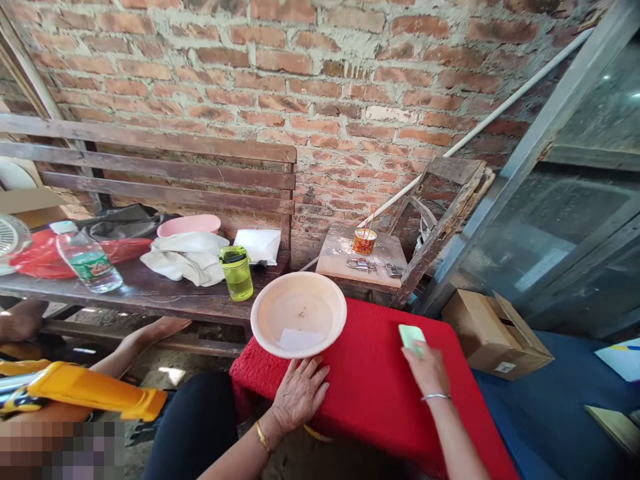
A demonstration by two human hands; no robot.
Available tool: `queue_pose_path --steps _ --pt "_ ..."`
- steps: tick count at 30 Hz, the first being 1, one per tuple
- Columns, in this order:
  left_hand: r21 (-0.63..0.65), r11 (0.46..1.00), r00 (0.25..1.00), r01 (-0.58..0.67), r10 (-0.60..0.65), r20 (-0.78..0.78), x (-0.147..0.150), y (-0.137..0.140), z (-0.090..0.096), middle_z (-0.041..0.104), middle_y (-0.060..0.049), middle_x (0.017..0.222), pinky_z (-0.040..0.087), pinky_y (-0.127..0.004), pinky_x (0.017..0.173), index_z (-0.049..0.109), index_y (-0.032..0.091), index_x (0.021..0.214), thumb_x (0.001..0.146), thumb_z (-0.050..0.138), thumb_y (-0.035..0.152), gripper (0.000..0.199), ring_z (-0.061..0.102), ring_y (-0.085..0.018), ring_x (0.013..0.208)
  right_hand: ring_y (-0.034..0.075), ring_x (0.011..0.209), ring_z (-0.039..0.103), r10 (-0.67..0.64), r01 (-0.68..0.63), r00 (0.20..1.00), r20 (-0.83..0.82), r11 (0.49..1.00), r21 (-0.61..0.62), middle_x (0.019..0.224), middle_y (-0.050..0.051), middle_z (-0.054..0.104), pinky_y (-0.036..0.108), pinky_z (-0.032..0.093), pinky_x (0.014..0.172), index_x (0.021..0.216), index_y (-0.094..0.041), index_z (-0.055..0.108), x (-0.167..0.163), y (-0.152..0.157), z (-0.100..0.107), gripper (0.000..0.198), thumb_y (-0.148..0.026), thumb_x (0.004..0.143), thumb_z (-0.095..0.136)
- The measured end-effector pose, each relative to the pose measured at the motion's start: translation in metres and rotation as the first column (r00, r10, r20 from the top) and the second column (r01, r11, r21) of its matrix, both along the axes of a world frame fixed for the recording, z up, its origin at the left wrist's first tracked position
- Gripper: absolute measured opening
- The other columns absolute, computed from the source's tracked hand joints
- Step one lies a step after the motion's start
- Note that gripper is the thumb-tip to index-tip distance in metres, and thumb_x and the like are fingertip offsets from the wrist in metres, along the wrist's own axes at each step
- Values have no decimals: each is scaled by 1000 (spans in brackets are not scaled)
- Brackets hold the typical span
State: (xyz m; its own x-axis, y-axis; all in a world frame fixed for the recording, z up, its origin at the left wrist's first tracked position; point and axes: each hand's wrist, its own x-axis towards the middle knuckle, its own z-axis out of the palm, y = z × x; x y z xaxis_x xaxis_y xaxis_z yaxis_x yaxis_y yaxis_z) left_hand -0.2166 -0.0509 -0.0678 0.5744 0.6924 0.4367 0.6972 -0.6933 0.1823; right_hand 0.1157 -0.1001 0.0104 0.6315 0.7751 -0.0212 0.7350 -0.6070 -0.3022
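Observation:
A pale pink basin [300,293] stands on the red-covered table, with a few dark specks and a pale rectangular patch at its bottom. My left hand [303,393] rests on the red cloth [365,387] just below the basin's near rim, its fingers spread and the tips at or against the rim. Over the right part of the cloth, my right hand [427,367] grips a pale green, flat block [411,338] with rounded corners. I cannot tell what kind of thing the block is. The hand is slightly blurred.
On the wooden bench [150,300] are a green bottle [237,273], a water bottle [90,260], white cloth [187,257] and a red bag. A chair [360,267] holds a small tub and padlocks. To the right sits a cardboard box [493,333]. Another person's leg shows left.

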Motion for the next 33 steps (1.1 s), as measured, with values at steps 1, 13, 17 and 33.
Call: queue_pose_path --steps 1,13,17,33 --pt "26 1000 1000 -8 8 -8 -1 1 -2 65 0 131 31 -39 115 67 36 124 95 59 38 30 58 -22 122 25 94 64 78 -78 997 -2 997 19 101 9 64 34 49 81 123 -27 65 -25 15 -2 41 -46 90 47" --pt "90 996 994 15 -5 -109 -6 4 3 63 0 136 35 -39 112 66 37 127 95 57 37 33 58 -23 125 27 96 62 142 -142 990 -3 989 -32 110 12 60 37 45 87 125 -26 66 -3 32 -2 41 -43 90 52" --pt "88 996 995 6 2 -98 -5 3 1 63 0 135 33 -40 113 67 36 126 95 56 36 32 57 -23 124 31 96 65 -117 115 993 -13 987 -108 107 19 60 40 49 83 138 -18 57 81 -12 2 57 -49 94 41" --pt "317 947 996 51 -26 -83 -9 5 7 66 0 130 25 -35 113 67 34 123 95 55 37 30 58 -20 119 22 100 59 356 -350 933 -61 933 87 112 6 60 30 41 91 117 -30 69 -88 130 -9 35 -45 86 63"
